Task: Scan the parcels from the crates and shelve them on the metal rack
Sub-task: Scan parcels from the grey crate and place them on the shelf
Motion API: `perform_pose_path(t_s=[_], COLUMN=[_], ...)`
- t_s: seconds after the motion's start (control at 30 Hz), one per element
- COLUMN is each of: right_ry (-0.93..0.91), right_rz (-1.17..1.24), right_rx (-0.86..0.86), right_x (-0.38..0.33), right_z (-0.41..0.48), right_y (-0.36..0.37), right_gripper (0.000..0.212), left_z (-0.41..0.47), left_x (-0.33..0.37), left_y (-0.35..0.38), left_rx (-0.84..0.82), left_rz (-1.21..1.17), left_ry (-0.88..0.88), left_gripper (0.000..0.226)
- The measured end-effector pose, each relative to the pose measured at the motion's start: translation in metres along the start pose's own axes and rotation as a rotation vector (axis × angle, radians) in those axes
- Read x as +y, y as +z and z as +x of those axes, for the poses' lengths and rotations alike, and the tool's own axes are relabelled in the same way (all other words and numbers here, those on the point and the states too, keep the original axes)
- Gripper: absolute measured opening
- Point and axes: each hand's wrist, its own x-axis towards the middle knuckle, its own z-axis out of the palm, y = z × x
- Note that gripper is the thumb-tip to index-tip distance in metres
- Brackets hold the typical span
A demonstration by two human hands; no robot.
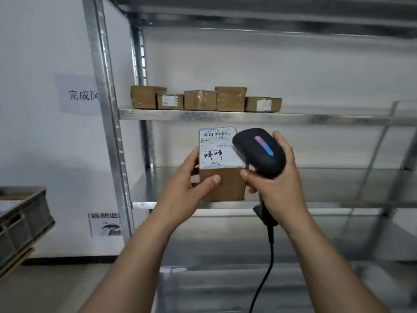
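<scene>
Our left hand (189, 188) grips a cardboard box (220, 163) from its left side, thumb across the near face, white label turned up. Our right hand (277, 188) is wrapped around the handle of a black scanner (259, 152), whose head overlaps the box's right edge. We hold the box in front of the metal rack (108, 123), below the shelf where 5 boxes (200, 102) stand in a row. A grey crate (24, 220) sits near left.
</scene>
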Motion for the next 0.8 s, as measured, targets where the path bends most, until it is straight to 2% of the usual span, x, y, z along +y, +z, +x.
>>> perform_pose_path(t_s=[0.37,0.8], right_ry=[-0.081,-0.134], right_rz=[-0.1,-0.206], right_rx=[0.163,0.283], right_x=[0.006,0.033], right_z=[0.073,0.216], right_y=[-0.103,-0.178], right_gripper=[0.093,0.09], left_z=[0.101,0.26], left_x=[0.008,0.002], left_y=[0.103,0.193], left_rx=[-0.141,-0.28], left_rz=[-0.017,-0.066], left_ry=[0.119,0.147], left_gripper=[0.057,0.056])
